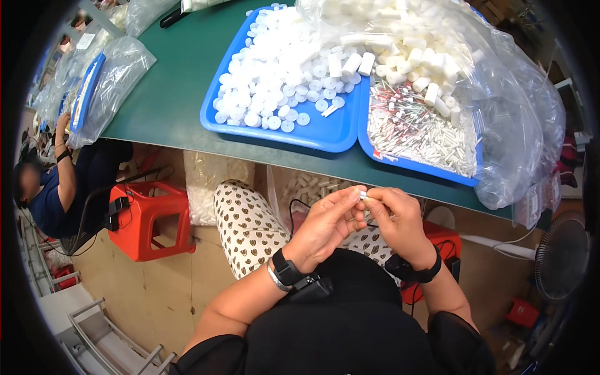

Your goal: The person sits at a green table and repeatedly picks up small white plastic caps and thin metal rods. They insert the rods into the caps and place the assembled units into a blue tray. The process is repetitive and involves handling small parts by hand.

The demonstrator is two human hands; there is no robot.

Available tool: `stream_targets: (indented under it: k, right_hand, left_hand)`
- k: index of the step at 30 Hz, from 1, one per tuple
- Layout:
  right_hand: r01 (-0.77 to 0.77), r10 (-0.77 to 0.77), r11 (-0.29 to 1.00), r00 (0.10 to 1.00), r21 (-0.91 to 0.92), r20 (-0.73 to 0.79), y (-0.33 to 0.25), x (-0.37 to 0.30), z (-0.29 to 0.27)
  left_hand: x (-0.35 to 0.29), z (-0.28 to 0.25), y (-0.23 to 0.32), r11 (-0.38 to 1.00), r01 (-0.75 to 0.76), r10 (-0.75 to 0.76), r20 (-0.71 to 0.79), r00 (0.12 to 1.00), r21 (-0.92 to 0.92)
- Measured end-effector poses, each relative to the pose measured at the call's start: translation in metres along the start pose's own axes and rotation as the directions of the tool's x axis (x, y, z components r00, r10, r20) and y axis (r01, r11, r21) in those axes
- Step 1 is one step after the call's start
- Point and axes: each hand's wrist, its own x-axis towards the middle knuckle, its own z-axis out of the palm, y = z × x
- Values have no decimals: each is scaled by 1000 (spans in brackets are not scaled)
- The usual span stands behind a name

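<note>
Black shirt [340, 312] nearest the viewer, a small white piece [363, 195] lies between the left hand [330, 225] and right hand [401, 219], pinched at both sets of fingertips, remaining fingers loosely curled, neither hand nearer, long axis unclear, just short of the green table [156, 81].

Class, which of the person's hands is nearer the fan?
Right. The right hand is left of the fan, with a clear gap between; the left hand is farther left, beyond the right.
</note>
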Motion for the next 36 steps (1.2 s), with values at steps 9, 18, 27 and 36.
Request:
stream_targets:
  k: [9, 18, 27, 36]
  right_hand:
    - [232, -286, 907, 952, -353, -111, -11, 43, -37]
    - [533, -512, 614, 830, -582, 220, -1, 137, 16]
    - [572, -512, 425, 791, -701, 335, 8, 157, 33]
    - [464, -497, 755, 866, -464, 58, -5, 128, 2]
  left_hand:
    - [-11, 5, 22, 977, -160, 175, -104, 979, 139]
    - [-10, 9, 15, 981, -140, 152, -87, 985, 134]
    - [-17, -8, 23, 986, -153, 161, -144, 976, 66]
    - [-17, -9, 27, 986, -150, 158, -138, 978, 67]
